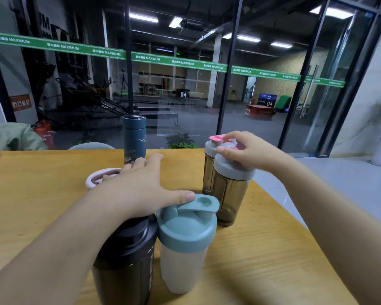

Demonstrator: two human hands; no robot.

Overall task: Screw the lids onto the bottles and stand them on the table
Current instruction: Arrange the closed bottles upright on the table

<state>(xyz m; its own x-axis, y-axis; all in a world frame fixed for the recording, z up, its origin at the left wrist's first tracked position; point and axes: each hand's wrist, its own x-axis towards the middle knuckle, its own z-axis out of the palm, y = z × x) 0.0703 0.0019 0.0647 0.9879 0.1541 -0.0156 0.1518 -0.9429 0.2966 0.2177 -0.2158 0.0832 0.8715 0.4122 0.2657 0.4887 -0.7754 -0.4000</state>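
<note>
Wooden table (42,194) carries capped bottles; the right hand (249,150) pinches the near smoky bottle's grey lid (231,168), likely final tightening, while the left hand (139,186), fingers straight, reaches toward the pink-rimmed lid (97,177) just beyond its fingertips.

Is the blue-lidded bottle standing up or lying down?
Standing upright: the blue-lidded bottle rests on its base on the table, lid on top.

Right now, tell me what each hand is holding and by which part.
The right hand grips the grey lid of a brown bottle. The left hand lies flat, holding nothing, thumb on the teal lid.
</note>
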